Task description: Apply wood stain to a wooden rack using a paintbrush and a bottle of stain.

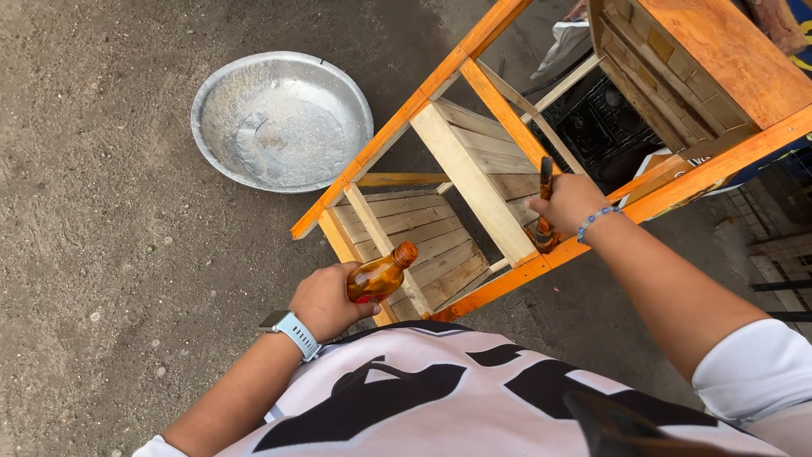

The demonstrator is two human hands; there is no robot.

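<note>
Over the wooden rack (474, 182), a brush (544, 203) is gripped by the right hand (568, 203); varnish could be spilled from the open bottle (381, 276) clasped tilted in the left hand (326, 300).

1. The left hand (324, 300) hides the lower half of the amber bottle (381, 277).
2. The right hand (568, 201) covers the brush (545, 207) handle's middle.
3. At two o'clock, the wooden shelf (474, 182) is cut off by the edge.
4. The dark crate (596, 127) sits partly hidden behind it.

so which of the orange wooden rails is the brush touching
The long orange-painted rail along the frame's near edge, under the right hand; the dark brush stands on it. The parallel far rail by the metal basin is untouched.
</note>
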